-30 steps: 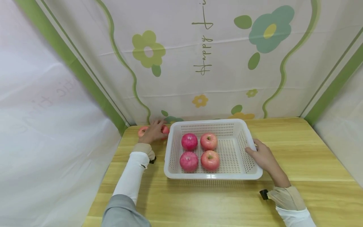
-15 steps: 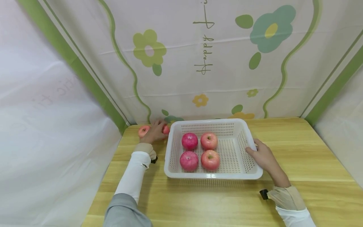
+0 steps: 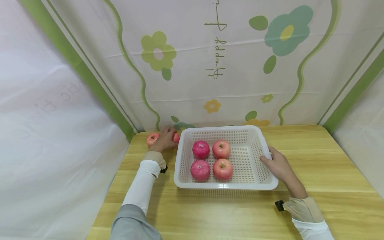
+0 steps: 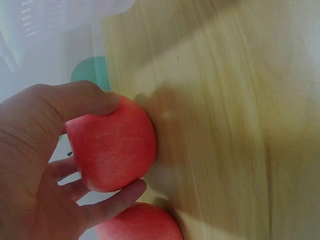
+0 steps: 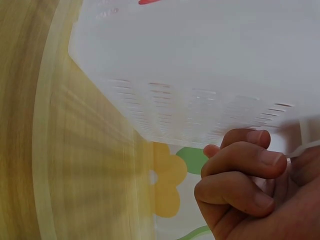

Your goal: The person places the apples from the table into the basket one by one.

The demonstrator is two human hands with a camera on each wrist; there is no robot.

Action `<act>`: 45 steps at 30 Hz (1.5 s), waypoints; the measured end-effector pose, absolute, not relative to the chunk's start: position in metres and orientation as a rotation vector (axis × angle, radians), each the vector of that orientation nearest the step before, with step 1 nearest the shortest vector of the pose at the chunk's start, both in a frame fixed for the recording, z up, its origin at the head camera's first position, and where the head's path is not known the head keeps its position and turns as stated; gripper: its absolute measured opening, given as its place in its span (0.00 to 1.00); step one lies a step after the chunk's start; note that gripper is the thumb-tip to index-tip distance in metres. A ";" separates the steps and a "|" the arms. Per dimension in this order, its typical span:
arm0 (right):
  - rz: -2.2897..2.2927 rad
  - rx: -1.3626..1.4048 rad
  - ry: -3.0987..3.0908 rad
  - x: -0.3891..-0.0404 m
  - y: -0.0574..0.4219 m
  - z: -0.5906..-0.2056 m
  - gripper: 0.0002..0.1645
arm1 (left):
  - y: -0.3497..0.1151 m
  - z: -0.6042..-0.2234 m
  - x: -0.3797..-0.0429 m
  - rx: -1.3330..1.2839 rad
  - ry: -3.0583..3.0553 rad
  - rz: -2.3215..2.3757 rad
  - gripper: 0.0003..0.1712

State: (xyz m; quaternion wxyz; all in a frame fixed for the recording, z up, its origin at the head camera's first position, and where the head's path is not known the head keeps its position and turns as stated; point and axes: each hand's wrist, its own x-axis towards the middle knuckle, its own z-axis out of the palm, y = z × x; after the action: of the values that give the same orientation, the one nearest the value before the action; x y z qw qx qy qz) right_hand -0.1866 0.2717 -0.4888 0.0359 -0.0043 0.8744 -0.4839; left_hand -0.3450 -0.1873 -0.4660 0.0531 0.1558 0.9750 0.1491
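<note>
At the back left of the table, my left hand [image 3: 163, 140] grips a red apple [image 4: 115, 145], thumb on one side and fingers on the other. A second apple [image 3: 152, 138] lies just left of that hand; part of it shows below the fingers in the left wrist view. A white plastic basket [image 3: 223, 186] stands to the right, with two darker red apples [image 3: 200, 170] and two lighter ones [image 3: 222, 169] inside on its left and middle. My right hand [image 3: 277, 165] holds the basket's right rim, thumb over the edge and fingers curled outside below it.
The wooden table [image 3: 222, 213] runs back to a white curtain [image 3: 186, 83] printed with flowers. Another curtain [image 3: 60, 133] hangs along the left side. The basket's left wall is close beside the left hand.
The left hand has settled around the apple with only a slight shift. The right hand and the basket stay in place.
</note>
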 end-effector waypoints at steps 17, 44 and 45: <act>-1.469 -0.001 2.685 -0.188 0.273 -0.490 0.38 | -0.192 -0.482 -0.354 0.442 3.007 0.496 0.40; -1.491 -0.008 2.674 -0.188 0.273 -0.491 0.37 | -0.194 -0.481 -0.351 0.452 3.026 0.518 0.39; -1.492 -0.008 2.673 -0.188 0.273 -0.491 0.37 | -0.194 -0.480 -0.350 0.450 3.025 0.520 0.39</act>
State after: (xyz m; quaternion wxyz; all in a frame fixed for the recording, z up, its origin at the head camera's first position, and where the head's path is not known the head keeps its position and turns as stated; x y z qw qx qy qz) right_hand -0.1875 0.2731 -0.4914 0.0403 -0.0025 0.8725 -0.4869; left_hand -0.3501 -0.1941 -0.4803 0.0195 0.1451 0.9749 0.1675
